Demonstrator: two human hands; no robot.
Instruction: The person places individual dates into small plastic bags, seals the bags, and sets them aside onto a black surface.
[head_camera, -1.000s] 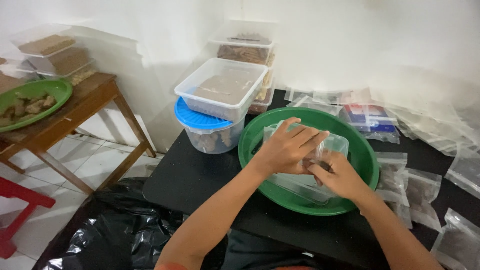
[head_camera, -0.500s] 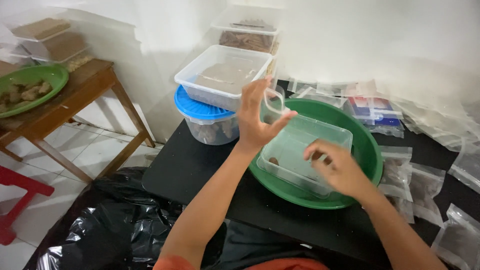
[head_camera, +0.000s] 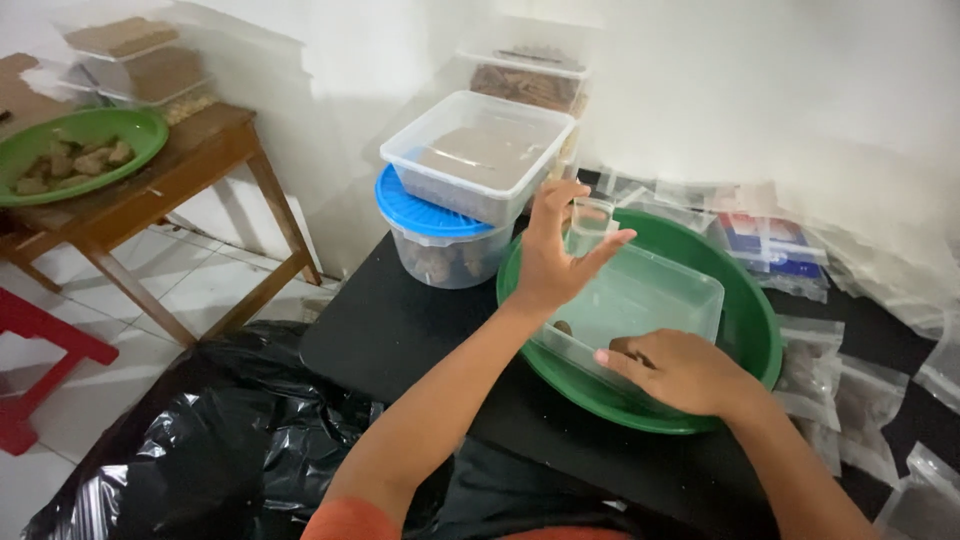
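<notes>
My left hand (head_camera: 556, 252) is raised above the green tray (head_camera: 750, 318) and holds a small clear plastic cup (head_camera: 590, 222) between thumb and fingers. My right hand (head_camera: 680, 368) rests on the near rim of a clear rectangular container (head_camera: 650, 295) that lies inside the green tray, with its fingers pinched on a small brown piece. Another brown piece (head_camera: 563, 327) lies at the container's left corner.
A clear tub (head_camera: 475, 155) sits on a blue-lidded tub (head_camera: 430, 235) left of the tray, on a black table (head_camera: 400, 320). Clear pouches (head_camera: 860, 400) lie at right. A wooden table (head_camera: 180, 175) with a green plate (head_camera: 80, 150) stands at left, black plastic bag (head_camera: 230, 440) below.
My left hand lifted off the clear container and rose with the small cup. My right hand slid to the container's near rim. The view shifted a little.
</notes>
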